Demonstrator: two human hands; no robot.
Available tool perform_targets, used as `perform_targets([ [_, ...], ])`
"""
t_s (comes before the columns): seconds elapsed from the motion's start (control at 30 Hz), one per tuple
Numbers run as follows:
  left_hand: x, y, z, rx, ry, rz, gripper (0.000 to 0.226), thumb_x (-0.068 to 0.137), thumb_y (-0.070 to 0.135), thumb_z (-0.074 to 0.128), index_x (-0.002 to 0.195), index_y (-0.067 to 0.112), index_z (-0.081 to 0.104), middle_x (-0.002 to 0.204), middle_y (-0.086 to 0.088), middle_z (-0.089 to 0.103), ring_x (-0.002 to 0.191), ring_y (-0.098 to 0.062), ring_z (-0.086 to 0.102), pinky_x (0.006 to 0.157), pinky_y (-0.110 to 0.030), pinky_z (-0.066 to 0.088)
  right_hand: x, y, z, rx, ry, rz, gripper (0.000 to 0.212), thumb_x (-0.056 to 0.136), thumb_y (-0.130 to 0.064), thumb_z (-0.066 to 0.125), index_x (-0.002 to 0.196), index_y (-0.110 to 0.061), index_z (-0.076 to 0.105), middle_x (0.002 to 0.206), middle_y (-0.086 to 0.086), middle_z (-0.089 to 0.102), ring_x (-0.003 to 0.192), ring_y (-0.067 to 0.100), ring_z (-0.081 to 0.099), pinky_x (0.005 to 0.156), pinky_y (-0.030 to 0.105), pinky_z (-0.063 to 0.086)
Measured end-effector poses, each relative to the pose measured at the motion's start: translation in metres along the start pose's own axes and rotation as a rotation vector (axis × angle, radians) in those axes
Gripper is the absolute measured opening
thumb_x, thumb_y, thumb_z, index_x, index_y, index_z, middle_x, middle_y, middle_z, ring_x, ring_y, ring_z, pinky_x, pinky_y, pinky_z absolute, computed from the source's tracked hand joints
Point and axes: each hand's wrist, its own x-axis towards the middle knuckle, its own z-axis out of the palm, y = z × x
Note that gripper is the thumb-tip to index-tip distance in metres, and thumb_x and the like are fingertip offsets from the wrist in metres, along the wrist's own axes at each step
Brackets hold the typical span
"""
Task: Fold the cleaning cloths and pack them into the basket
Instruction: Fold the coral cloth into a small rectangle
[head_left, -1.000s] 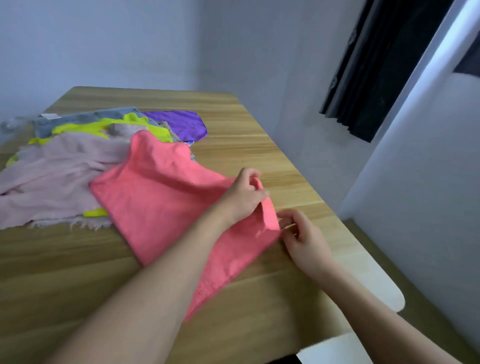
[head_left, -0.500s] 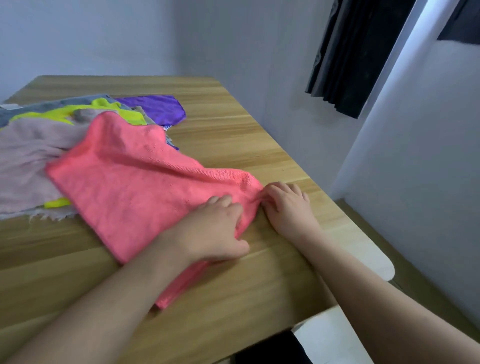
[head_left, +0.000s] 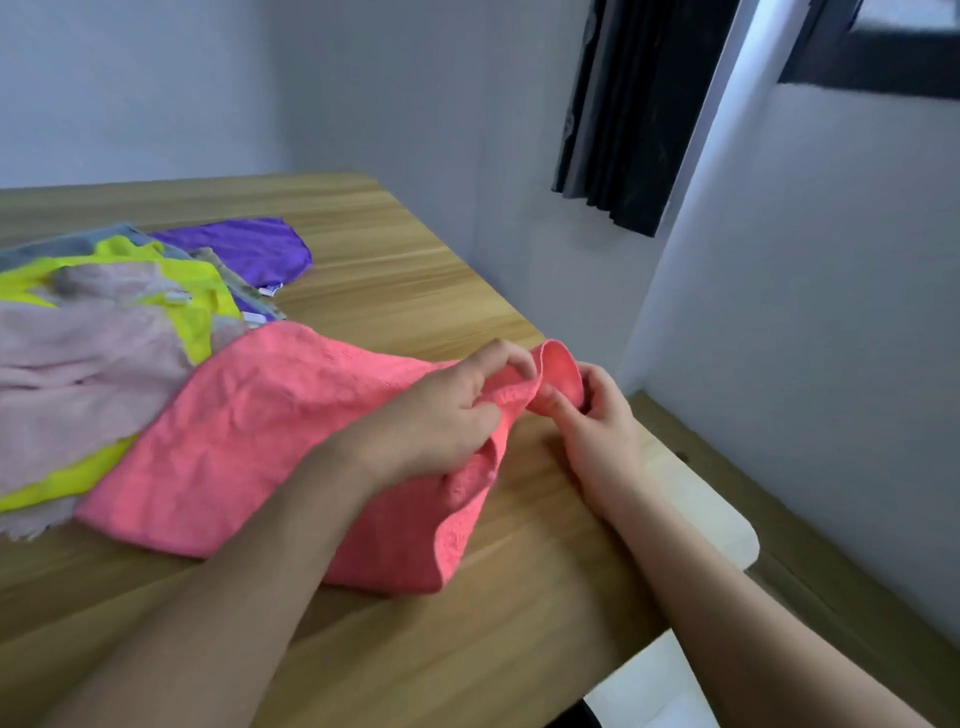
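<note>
Pink cloth (head_left: 270, 441) is lying mid-frame on the desk (head_left: 415, 291), soft, light, limp microfibre. Left hand (head_left: 447, 415) and right hand (head_left: 597, 421) are both pinching its raised right corner; corners and hems are looking like the best holds.

Left hand (head_left: 436, 415) & right hand (head_left: 597, 421): both bare, forearms bare too, short nails on fingers (head_left: 511, 358).
</note>
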Motion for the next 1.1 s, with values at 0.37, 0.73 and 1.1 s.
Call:
perform_targets([
  [0.37, 0.000, -0.041, 0.010, -0.519, 0.362, 0.055, 0.035, 0.093, -0.010, 0.037, 0.104, 0.022, 0.049, 0.048, -0.007, 0.039, 0.041, -0.017, 0.035, 0.043, -0.023, 0.030, 0.004, 0.002, 0.003, 0.173, 0.160, -0.129, 0.013, 0.096, -0.009, 0.055, 0.093, -0.019, 0.063, 0.067, -0.017, 0.056, 0.060, 0.001, 0.046, 0.063, 0.021, 0.039],
  [0.73, -0.005, -0.008, -0.007, 0.195, 0.309, 0.051, 0.027, 0.088, 0.006, 0.043, 0.101, 0.025, 0.057, 0.074, 0.004, 0.063, 0.067, -0.014, 0.055, 0.065, -0.031, 0.042, -0.001, 0.001, 0.006, 0.024, 0.169, -0.373, 0.030, 0.089, 0.007, 0.037, 0.079, -0.017, 0.054, 0.081, 0.010, 0.054, 0.073, 0.015, 0.051, 0.068, 0.026, 0.042],
  [1.1, -0.003, -0.021, -0.037, 0.852, 0.464, 0.143, 0.043, 0.083, 0.057, 0.040, 0.060, 0.025, 0.058, 0.081, 0.003, 0.043, 0.082, -0.023, 0.045, 0.072, -0.039, 0.046, -0.015, -0.008, 0.004, -0.165, -0.092, -0.611, 0.040, 0.092, -0.054, 0.046, 0.091, -0.015, 0.053, 0.087, -0.010, 0.043, 0.082, 0.005, 0.045, 0.077, 0.017, 0.036],
])
